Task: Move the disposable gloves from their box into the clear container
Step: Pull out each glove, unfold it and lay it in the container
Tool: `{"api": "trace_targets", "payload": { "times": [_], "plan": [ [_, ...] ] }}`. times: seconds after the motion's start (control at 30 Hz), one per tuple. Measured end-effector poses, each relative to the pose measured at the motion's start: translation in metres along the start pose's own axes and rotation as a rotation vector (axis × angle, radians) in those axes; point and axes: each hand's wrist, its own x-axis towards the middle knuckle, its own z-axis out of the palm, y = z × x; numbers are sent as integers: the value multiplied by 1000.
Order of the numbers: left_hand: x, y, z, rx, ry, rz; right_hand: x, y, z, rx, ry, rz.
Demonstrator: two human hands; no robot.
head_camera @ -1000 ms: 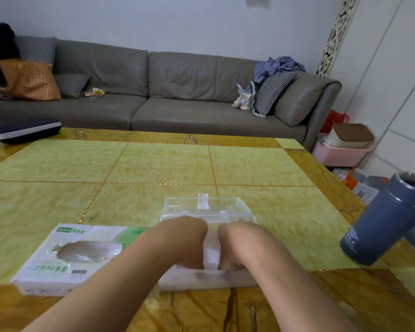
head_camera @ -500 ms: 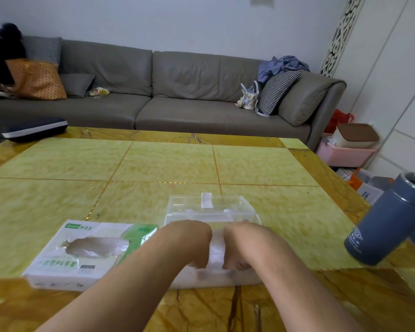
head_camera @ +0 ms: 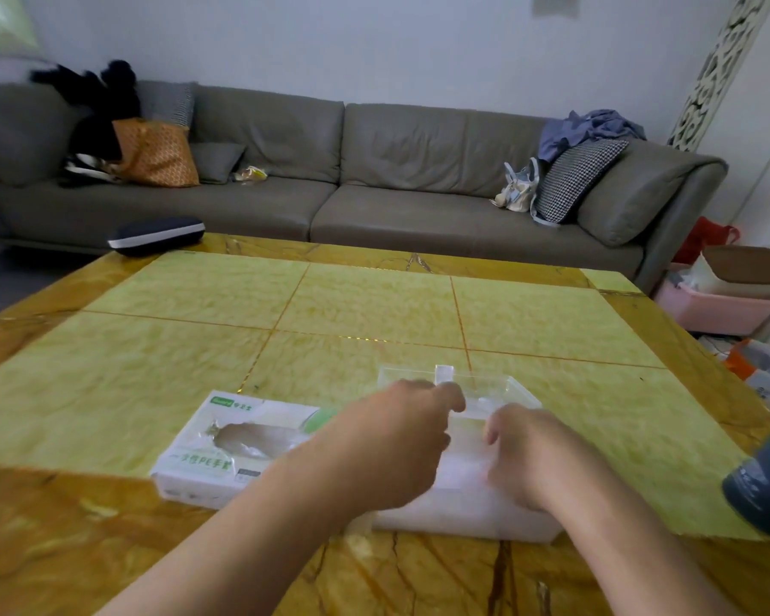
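Your glove box [head_camera: 223, 446] lies flat at lower left of centre, its long axis running left to right, its torn opening facing up. Just beside it on the right sits the clear container [head_camera: 467, 513], white gloves [head_camera: 461, 464] inside. Your left hand [head_camera: 387, 451] hovers over the container's left side, fingers curled; your right hand [head_camera: 521, 451] curls into the gloves. Whether either pinches anything, you cannot tell. A blue cup [head_camera: 765, 486] stands at the right edge of the table [head_camera: 152, 349].
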Motion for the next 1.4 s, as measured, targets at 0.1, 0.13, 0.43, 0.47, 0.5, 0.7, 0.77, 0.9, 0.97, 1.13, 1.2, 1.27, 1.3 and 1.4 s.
{"api": "trace_targets", "payload": {
  "times": [0.1, 0.13, 0.43, 0.47, 0.5, 0.7, 0.77, 0.9, 0.97, 1.13, 1.2, 1.27, 1.3, 1.4],
  "plan": [
    [-29, -31, -14, -91, 308, -77, -15, -3, -5, 29, 230, -42],
    [-39, -46, -19, -89, 346, -140, -21, -6, -7, 34, 310, -67],
    [-67, -117, -8, 24, 50, -545, -62, -83, 32, -10, 377, -801],
    [-64, -115, -5, 52, 52, -552, -62, -91, 39, -42, 312, -831],
    [-62, -114, -3, 72, 54, -555, -62, -96, 44, -70, 256, -844],
    [-56, -117, -6, 74, 13, -623, -57, -98, 51, -71, 179, -843],
    [-56, -117, -6, 140, -2, -626, -56, -96, 53, -52, 195, -849],
    [-57, -108, -12, 157, -203, -534, -60, -98, 52, -43, 184, -829],
    [-58, -100, -19, 196, -328, -458, -62, -100, 50, -51, 170, -819],
    [-59, -95, -23, 183, -334, -420, -63, -100, 50, -33, 181, -800],
    [-59, -102, -16, 112, -241, -490, -63, -100, 51, -36, 175, -796],
    [-59, -107, -12, 82, -154, -534, -63, -100, 50, -39, 170, -790],
    [-60, -107, -12, 80, -109, -545, -64, -100, 50, -41, 171, -790],
    [-62, -113, -14, 23, 34, -537, -66, -100, 48, -28, 165, -786]
  ]
}}
